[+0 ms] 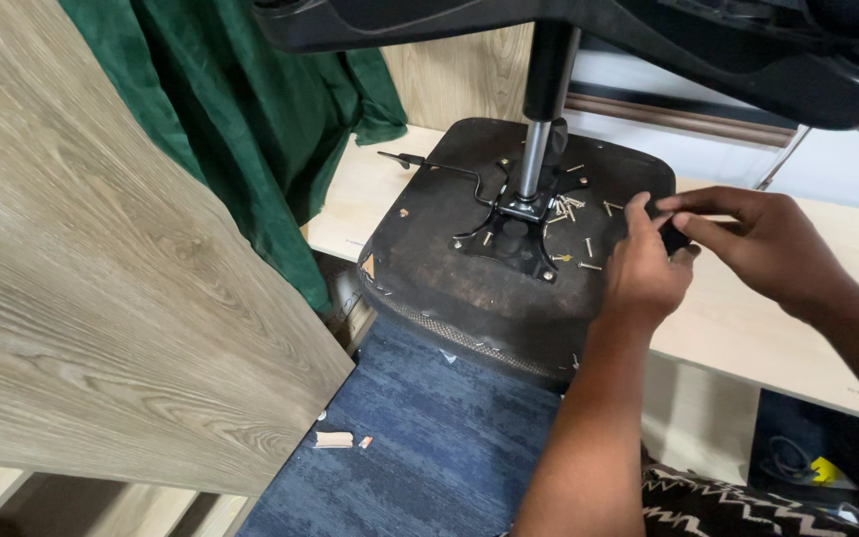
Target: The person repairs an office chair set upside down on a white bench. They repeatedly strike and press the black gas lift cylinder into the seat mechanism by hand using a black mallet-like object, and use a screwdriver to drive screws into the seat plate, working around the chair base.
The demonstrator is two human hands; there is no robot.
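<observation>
At the bottom of the frame lie blue carpet [429, 438] and a small wooden dowel [333, 440]. A pale wood-grain panel [101, 278] leans across the left. Right of centre, the left hand [645, 270] and right hand [763, 242] meet, both pinched closed on a small dark part [675, 239] at the right edge of the upturned chair seat [429, 268]. This looks like fitting hardware onto the seat underside; aligning the part would seem to call for steady fingers. Loose screws [567, 209] scatter around the mounting plate [514, 224] and gas-lift column [539, 129]. A green cloth [251, 109] hangs at the upper left.
</observation>
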